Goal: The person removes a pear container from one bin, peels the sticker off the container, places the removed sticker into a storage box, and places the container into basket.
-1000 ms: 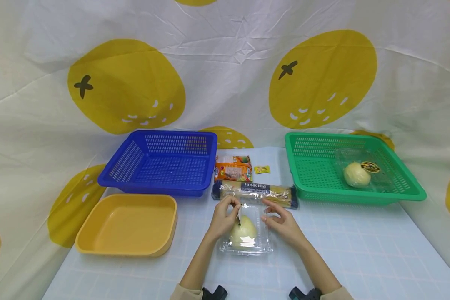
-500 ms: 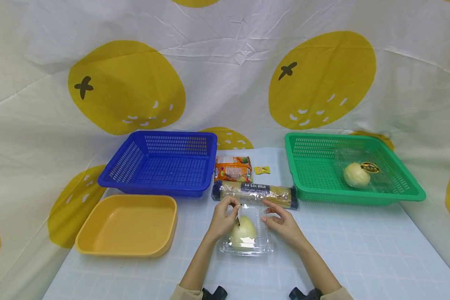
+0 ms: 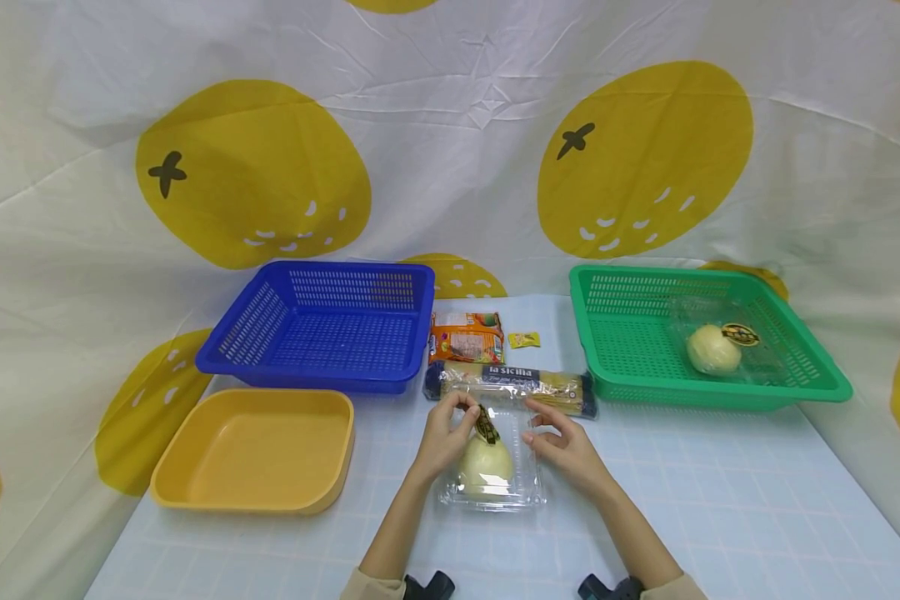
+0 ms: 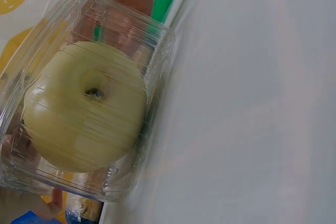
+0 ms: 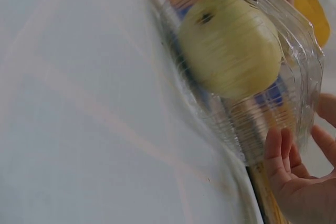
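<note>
A clear plastic clamshell box (image 3: 525, 492) lies between the hands on the table. Inside it sits a round, pale yellow-green fruit (image 4: 86, 124), like an apple or a pear, with a dark hollow at one end. My left hand (image 3: 444, 437) pinches the end of a black-and-gold sticker label (image 3: 487, 426), which slants over the lid above the fruit. At the box's right side, my right hand (image 3: 567, 450) grips the edge with bent fingers; its fingertips (image 5: 274, 142) show against the plastic in the right wrist view. Whether the label sticks to the lid is unclear.
Behind the box lie a spaghetti pack (image 3: 562, 392), an orange snack packet (image 3: 467, 343) and a small yellow sachet (image 3: 524, 340). A blue basket (image 3: 300, 371) and a yellow tub (image 3: 168, 483) stand left. The green basket (image 3: 637, 387) at right holds another boxed fruit (image 3: 712, 350).
The label has turned from nearly edge-on to show its black-and-gold face, and leans down toward the lid. Both hands stay in almost the same place.
</note>
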`<state>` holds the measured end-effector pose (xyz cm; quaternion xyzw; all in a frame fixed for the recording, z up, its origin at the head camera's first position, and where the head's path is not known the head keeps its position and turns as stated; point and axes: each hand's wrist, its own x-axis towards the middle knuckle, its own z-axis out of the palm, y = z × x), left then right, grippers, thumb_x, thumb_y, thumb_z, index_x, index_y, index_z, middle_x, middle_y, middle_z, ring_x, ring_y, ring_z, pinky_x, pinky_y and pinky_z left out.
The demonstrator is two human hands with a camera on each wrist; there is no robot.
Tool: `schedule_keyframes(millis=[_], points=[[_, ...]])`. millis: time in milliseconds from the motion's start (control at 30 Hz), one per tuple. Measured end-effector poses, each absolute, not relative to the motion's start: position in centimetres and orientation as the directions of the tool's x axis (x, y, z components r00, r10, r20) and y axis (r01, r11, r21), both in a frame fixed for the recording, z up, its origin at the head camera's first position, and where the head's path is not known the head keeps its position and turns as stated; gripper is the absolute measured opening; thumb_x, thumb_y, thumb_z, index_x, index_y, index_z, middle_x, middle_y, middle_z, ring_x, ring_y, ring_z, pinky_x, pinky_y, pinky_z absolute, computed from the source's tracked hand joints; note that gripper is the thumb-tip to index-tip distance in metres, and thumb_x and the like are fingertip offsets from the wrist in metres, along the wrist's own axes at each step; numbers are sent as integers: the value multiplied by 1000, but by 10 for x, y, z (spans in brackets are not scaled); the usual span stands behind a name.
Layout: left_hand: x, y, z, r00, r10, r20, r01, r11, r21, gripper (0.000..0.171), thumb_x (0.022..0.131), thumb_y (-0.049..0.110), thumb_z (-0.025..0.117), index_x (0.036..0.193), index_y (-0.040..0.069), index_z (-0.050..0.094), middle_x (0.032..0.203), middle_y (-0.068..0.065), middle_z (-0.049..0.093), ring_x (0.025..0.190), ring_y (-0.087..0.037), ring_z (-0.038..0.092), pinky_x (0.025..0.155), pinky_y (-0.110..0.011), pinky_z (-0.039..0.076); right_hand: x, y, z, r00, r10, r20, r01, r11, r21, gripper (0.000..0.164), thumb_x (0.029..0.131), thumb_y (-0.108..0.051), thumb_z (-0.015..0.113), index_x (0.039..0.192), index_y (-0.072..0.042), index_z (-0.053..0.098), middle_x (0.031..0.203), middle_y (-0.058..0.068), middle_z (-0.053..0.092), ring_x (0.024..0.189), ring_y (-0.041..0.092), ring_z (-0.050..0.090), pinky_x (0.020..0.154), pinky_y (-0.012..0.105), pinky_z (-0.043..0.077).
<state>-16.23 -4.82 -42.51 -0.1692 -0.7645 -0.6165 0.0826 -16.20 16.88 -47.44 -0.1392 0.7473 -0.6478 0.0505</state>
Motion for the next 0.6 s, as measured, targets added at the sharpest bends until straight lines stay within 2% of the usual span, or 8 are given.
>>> schedule_keyframes(millis=[100,233,333,467,600], points=[[-162,-51,-426,-939,149,310,330,135,934,4,88,-7,53,88,-10,56,91,-22,60,96,-34,55,97,-54,38,-162,169,-474,-955,-276,105,-144,123,-982,55,89,-5,62,139,2,40,112,30,48,84,21,63,71,22,52],[-162,-57,-428,-955,124,269,277,46,960,6,88,-7,53,91,-13,55,95,-22,59,98,-23,54,101,-47,37,-163,169,-475,-957,-274,98,-138,131,-982,55,89,-4,62,139,2,40,113,30,48,85,21,63,71,22,52],[-165,-62,-435,-964,106,243,245,12,969,8,89,-6,54,93,-13,55,94,-20,60,93,-18,56,93,-36,44,-162,169,-475,-956,-275,106,-147,133,-980,56,89,-5,62,139,2,39,113,30,49,84,20,63,71,22,53],[-170,-74,-448,-972,84,221,223,11,975,10,91,0,56,95,-9,56,92,-14,60,89,-15,58,82,-25,47,-161,168,-476,-945,-279,172,-209,107,-972,53,89,-8,62,138,0,42,108,26,50,81,16,63,68,22,52],[-169,-95,-447,-969,63,238,238,-9,971,12,90,-3,56,98,-11,54,93,-14,59,86,-9,58,81,-21,48,-161,168,-476,-943,-277,185,-220,100,-970,53,88,-10,64,137,-2,44,108,25,51,80,16,63,66,21,52]])
